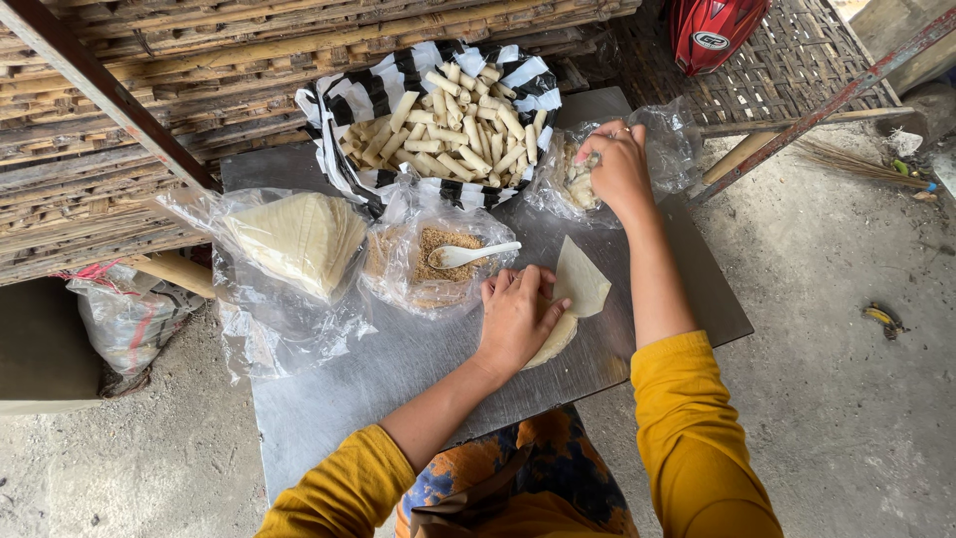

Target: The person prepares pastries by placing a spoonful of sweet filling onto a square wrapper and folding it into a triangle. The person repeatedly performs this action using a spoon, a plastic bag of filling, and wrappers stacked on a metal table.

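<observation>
While left hand flattens wrapper, right hand pinches filling.

The right hand reaches into a clear bag; its fingertips are hidden, and the pale pieces inside are too blurred to name. The left hand covers part of the wrapper. The spoon hides some brown filling. The red helmet is cut by the far edge, the sack partly hidden near left.
</observation>
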